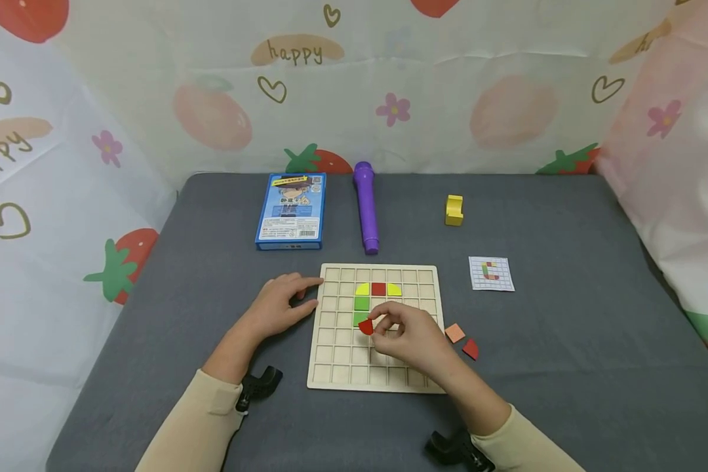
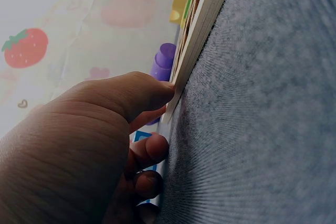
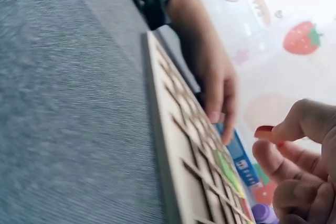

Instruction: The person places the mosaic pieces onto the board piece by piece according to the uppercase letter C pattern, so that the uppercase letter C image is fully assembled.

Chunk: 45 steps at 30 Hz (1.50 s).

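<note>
A wooden grid board [image 1: 336,357] lies on the grey table. On its upper squares sit a red square tile [image 1: 378,289] between two yellow quarter-round tiles [image 1: 394,290], with green square tiles [image 1: 362,303] below the left one. My right hand [image 1: 413,337] pinches a red quarter-round tile [image 1: 366,326] between thumb and forefinger, over the lower green tile; the right wrist view shows this red tile [image 3: 264,131] at the fingertips. My left hand [image 1: 277,305] rests at the board's left side, forefinger extended to the upper corner and thumb [image 2: 157,92] against the edge.
Right of the board lie an orange square tile [image 1: 455,333] and another red quarter-round tile [image 1: 471,349]. A printed pattern card [image 1: 491,273] and a yellow notched block [image 1: 454,210] are farther back. Behind the board are a blue box [image 1: 290,213] and a purple stick-shaped object [image 1: 367,208].
</note>
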Motion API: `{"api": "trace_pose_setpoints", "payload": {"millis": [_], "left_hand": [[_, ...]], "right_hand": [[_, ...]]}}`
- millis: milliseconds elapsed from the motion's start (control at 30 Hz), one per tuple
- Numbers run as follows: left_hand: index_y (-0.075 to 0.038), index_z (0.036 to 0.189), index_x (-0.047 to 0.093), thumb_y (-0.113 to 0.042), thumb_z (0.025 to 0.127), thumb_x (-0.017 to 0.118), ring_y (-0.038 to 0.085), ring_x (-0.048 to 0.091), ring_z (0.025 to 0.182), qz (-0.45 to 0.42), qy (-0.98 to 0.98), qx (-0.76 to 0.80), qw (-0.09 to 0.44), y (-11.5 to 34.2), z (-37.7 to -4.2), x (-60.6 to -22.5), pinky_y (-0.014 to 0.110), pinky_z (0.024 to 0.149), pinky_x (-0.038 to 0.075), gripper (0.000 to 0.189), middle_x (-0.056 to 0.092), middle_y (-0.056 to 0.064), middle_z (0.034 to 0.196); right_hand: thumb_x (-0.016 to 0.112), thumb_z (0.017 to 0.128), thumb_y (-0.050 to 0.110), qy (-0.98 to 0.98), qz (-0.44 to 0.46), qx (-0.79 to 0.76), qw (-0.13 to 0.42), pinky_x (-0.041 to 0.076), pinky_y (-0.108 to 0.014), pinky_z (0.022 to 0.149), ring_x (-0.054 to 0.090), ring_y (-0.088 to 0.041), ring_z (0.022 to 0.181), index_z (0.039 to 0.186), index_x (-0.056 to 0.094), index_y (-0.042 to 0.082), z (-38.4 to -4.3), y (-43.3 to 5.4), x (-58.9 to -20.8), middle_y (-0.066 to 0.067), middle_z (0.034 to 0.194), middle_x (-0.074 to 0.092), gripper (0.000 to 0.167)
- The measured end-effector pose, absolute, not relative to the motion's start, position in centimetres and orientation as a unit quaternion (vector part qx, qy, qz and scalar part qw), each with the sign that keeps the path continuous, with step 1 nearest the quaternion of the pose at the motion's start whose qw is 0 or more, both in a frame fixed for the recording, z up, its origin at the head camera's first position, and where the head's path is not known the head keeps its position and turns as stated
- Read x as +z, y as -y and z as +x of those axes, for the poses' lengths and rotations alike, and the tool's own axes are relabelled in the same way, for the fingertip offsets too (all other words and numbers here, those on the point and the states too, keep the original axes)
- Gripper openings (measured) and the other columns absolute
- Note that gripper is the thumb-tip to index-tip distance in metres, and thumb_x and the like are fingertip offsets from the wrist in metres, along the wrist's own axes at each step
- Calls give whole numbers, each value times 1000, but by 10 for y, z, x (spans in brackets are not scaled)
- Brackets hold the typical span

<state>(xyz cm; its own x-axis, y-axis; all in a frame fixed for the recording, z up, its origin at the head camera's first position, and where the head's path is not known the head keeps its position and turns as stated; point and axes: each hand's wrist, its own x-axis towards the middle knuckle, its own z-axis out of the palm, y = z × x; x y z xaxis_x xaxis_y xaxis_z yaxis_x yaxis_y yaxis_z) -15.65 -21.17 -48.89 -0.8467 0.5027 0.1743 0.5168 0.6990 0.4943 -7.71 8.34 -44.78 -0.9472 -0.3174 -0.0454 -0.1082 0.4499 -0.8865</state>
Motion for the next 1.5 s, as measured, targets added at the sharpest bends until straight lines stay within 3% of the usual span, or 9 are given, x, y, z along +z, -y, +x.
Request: {"api": "trace_pose_setpoints", "payload": {"millis": [367, 633, 867, 1500], "left_hand": [[-15, 134, 70, -22, 96, 73, 16, 43, 75, -274, 923, -271, 14, 213, -157, -488, 39, 72, 30, 39, 47, -2, 82], [-15, 134, 70, -23, 96, 73, 16, 44, 75, -272, 923, -271, 11, 213, -156, -487, 39, 72, 30, 39, 47, -3, 82], [-15, 135, 69, -23, 96, 73, 16, 43, 74, -275, 923, -269, 11, 213, -157, -488, 39, 72, 29, 40, 46, -3, 81], [-16, 134, 70, -24, 97, 72, 16, 43, 74, -270, 924, -271, 8, 211, -157, -489, 39, 72, 30, 38, 46, -3, 81]], "right_hand": [[77, 81, 13, -892, -124, -427, 81, 35, -26, 51, 46, -6, 52, 100, 76, 18, -76, -69, -465, 12, 63, 55, 20], [81, 83, 18, -909, -119, -394, 65, 36, -28, 50, 47, -6, 53, 99, 76, 19, -75, -66, -467, 13, 61, 53, 18], [81, 90, 30, -923, -145, -356, 17, 37, -27, 51, 47, -3, 54, 91, 81, 23, -75, -64, -468, 17, 59, 50, 7], [82, 88, 25, -923, -90, -373, 38, 30, -27, 50, 37, -7, 50, 109, 79, 16, -64, -109, -431, 11, 66, 51, 22]]}}
